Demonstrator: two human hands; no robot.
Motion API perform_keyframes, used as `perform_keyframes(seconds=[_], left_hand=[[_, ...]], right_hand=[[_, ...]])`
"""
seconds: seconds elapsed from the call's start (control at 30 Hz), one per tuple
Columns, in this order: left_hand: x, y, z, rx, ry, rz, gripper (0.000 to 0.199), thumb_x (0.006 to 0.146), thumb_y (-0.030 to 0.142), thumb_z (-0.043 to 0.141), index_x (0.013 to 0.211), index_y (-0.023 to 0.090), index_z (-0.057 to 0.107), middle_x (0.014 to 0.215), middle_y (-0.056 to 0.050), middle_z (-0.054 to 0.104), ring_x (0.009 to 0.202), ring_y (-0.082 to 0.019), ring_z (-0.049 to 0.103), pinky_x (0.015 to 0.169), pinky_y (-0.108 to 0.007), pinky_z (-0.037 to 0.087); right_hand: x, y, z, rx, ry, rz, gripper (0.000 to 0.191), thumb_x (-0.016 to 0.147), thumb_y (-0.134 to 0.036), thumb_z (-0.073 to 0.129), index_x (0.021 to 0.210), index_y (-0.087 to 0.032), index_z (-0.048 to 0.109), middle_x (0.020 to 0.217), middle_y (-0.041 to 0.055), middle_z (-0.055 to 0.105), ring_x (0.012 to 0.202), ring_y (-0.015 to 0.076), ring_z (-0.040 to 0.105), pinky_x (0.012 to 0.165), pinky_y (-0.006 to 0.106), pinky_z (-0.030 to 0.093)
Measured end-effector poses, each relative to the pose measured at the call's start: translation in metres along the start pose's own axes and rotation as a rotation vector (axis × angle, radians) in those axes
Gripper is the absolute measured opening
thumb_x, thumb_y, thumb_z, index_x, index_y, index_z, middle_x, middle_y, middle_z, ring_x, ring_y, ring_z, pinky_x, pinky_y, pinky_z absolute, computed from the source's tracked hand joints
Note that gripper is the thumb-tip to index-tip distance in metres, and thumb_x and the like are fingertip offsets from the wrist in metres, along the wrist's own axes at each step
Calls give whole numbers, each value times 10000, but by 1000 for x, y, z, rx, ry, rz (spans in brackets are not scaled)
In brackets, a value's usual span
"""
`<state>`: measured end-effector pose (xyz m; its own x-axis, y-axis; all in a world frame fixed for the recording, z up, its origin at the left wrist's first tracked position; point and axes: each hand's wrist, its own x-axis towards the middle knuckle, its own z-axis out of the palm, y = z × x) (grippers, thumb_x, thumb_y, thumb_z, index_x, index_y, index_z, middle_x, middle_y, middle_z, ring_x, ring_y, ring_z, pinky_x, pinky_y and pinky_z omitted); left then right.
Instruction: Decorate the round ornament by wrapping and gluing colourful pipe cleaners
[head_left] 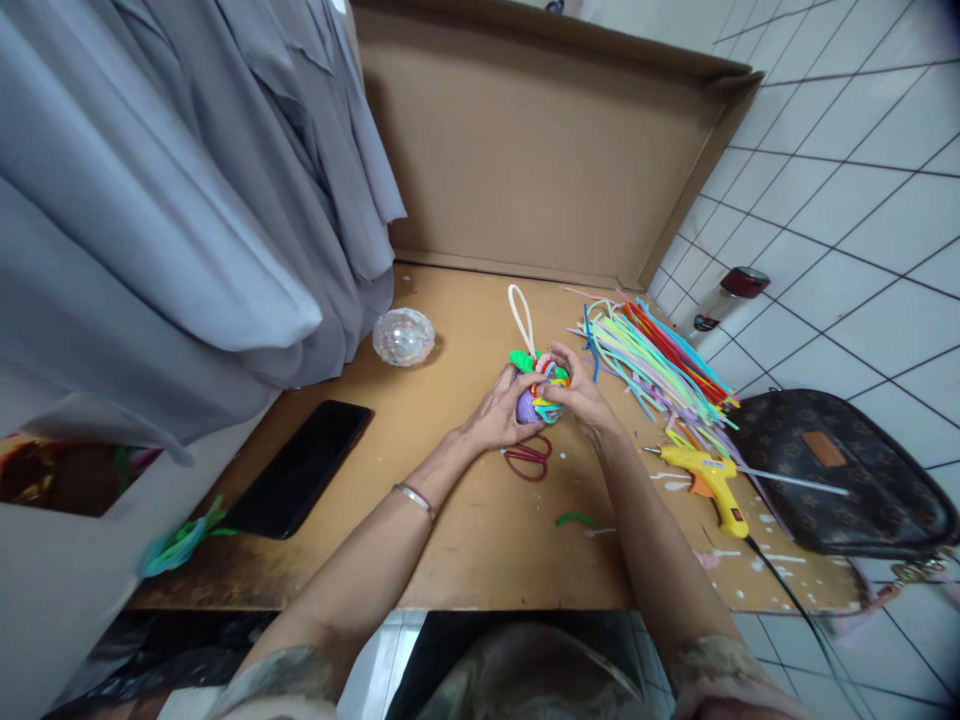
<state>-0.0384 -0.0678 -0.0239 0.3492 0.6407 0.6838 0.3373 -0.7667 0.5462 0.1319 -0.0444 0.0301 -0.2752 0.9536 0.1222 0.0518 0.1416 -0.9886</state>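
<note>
Your left hand and right hand grip the multicoloured bundle, just beyond the red scissor handles. Step: apparently 2-handed fingertip adjustment; any further adjustment likely calls for steady support.

Handbag cut off, scissor blades hidden

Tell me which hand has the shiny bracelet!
The left hand, on the black phone's side: a silver bracelet circles that forearm near the wrist. The right hand has none.
</note>
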Motion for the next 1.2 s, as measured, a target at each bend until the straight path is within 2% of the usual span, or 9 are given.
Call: perform_keyframes(seconds=[0.17, 0.3, 0.4, 0.53, 0.73, 0.87, 1.0, 1.2], left_hand=[[-2, 2, -1, -7, 3, -14, 795, 766, 340, 760, 1447, 277, 355, 1326, -138, 445, 1223, -306, 502, 1012, -469, 465], [-7, -1, -1, -77, 73, -46, 719, 722, 354, 771, 1338, 240, 419, 1379, -155, 427, 1297, -338, 448, 1080, -523, 398], [-9, -1, 0, -281, 169, -179, 610, 720, 389, 748, 1222, 229, 441, 1366, -143, 459, 1292, -326, 465, 1094, -528, 382], [-5, 6, 2, -663, 314, -390, 574, 762, 478, 723, 1192, 248, 419, 1260, -90, 558, 1204, -267, 558, 1050, -451, 444], [8, 11, 9, -841, 486, -693, 656, 691, 484, 813, 1216, 258, 491, 1035, -4, 633, 1010, -202, 643, 944, -354, 499], [18, 16, 10, -966, 497, -813, 655, 620, 409, 860, 1147, 221, 520, 935, 1, 654, 857, -185, 660, 819, -326, 521], [21, 22, 7, -955, 488, -822, 637, 576, 330, 856, 1102, 224, 514, 899, 13, 668, 786, -173, 652, 758, -316, 517], [19, 19, 9, -894, 481, -830, 570, 584, 290, 786, 1078, 243, 505, 863, 26, 659, 752, -176, 643, 729, -316, 506]], right_hand=[[0, 0, 1, 23, 21, 10, 869, 486, -308, 805, 1296, -287, 491, 1335, 85, 547, 1320, 298, 493, 1067, 442, 472], [1, 2, -1, 23, 46, 20, 880, 481, -311, 824, 1297, -277, 498, 1348, 93, 550, 1285, 308, 528, 1064, 462, 473], [2, 7, -1, 0, 54, -7, 862, 498, -314, 825, 1299, -276, 507, 1324, 84, 573, 1299, 308, 518, 1090, 474, 444], [3, 14, 1, -44, 58, -54, 854, 515, -321, 822, 1309, -282, 509, 1318, 73, 578, 1308, 306, 508, 1123, 481, 402], [-1, 18, 11, -202, 94, -136, 862, 529, -284, 769, 1341, -251, 480, 1349, 94, 561, 1297, 310, 514, 1150, 477, 366], [-9, 12, 20, -362, 121, -189, 813, 573, -273, 716, 1354, -251, 490, 1391, 103, 541, 1304, 326, 501, 1154, 509, 355], [-13, 7, 26, -458, 142, -237, 779, 589, -272, 710, 1344, -263, 517, 1358, 102, 571, 1290, 343, 500, 1147, 536, 348], [-13, 5, 26, -472, 127, -240, 787, 589, -271, 694, 1353, -248, 508, 1358, 112, 568, 1279, 347, 504, 1134, 532, 357]])
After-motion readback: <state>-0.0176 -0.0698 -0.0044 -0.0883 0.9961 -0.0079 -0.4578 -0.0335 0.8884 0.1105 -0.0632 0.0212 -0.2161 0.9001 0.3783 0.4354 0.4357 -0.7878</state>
